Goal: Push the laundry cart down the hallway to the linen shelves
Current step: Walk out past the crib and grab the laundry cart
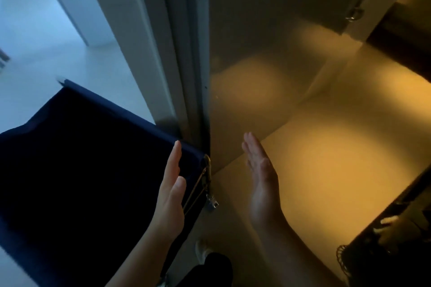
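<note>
The laundry cart (77, 161) is a dark navy fabric bin filling the lower left, with a metal frame and clip at its near right corner (208, 184). My left hand (171, 191) hovers flat over that corner, fingers straight and together, holding nothing. My right hand (261, 182) is raised to the right of the cart, palm flat and fingers extended, over the amber-lit floor; it touches nothing. The cart's inside is too dark to see.
A white door frame (177, 53) stands just ahead, its base beside the cart's right edge. Bright pale floor (46, 58) lies to the left, amber-lit floor (338, 147) to the right. Dark furniture (396, 228) edges the lower right. My shoe (202, 250) shows below.
</note>
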Demonstrator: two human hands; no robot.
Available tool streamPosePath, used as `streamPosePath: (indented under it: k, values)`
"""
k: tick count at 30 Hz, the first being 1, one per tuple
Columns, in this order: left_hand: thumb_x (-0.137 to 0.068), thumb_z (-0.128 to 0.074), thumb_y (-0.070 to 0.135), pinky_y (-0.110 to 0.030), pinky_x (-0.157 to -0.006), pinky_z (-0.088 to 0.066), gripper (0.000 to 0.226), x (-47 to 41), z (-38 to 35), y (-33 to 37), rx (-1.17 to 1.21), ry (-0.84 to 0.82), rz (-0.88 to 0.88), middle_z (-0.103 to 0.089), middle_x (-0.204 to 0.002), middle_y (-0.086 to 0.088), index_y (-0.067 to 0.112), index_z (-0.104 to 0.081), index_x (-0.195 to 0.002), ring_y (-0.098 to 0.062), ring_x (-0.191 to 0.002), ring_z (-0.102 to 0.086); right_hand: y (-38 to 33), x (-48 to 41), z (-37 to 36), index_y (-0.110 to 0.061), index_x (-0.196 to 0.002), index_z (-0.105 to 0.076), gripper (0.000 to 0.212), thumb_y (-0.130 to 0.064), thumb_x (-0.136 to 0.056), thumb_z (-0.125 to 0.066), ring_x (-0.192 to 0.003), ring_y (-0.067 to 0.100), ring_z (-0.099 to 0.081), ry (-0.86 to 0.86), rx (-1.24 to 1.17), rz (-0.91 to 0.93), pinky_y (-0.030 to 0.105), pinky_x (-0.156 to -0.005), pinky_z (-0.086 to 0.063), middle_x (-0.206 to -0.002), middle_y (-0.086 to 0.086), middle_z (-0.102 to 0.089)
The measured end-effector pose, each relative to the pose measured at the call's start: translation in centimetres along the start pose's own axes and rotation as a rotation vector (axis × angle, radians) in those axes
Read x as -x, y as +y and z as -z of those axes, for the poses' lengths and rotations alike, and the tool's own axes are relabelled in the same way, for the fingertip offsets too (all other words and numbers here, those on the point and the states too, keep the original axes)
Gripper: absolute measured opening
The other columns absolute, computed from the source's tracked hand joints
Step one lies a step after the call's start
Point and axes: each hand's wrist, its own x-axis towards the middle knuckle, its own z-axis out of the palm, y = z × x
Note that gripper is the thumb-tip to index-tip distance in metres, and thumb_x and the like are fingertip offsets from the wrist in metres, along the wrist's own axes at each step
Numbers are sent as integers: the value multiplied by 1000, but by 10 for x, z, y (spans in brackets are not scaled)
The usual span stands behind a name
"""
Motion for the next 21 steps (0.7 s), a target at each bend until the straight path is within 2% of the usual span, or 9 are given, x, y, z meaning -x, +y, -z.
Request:
streamPosePath:
  k: [5, 13, 16, 21]
  values:
    - [-76, -40, 93, -50, -126, -15, 93, -36, 16, -3, 3, 150, 22, -24, -162, 30, 46, -24, -154, 2, -151, -20, 6, -60, -37, -35, -149, -43, 87, -88, -80, -33, -141, 1, -42, -176, 37, 1, 33, -115, -32, -151, -22, -48]
    - [-86, -38, 83, -42, -125, -16, 89, -46, 55, -6, 4, 361, 16, -20, -166, 23, 36, -20, -159, -1, -154, -16, 19, -98, -103, -34, -149, -45, 84, -86, -84, -35, -144, 5, -41, -464, 24, -2, 46, -119, -27, -152, -18, -48]
    - [-88, -36, 82, -36, -122, -16, 88, -36, 65, -8, -22, 479, 28, -18, -166, 22, 34, -18, -160, -1, -154, -16, 22, -103, -124, -36, -148, -46, 81, -86, -85, -35, -144, 6, -41, -595, 21, -7, 43, -118, -28, -152, -18, -48]
    - [-85, -31, 88, -28, -119, -17, 91, -6, 71, -13, -95, 695, 100, -16, -167, 24, 38, -16, -159, 1, -153, -15, 32, -106, -151, -29, -148, -46, 86, -86, -84, -37, -143, 6, -43, -777, 3, -23, 39, -118, -29, -151, -18, -50]
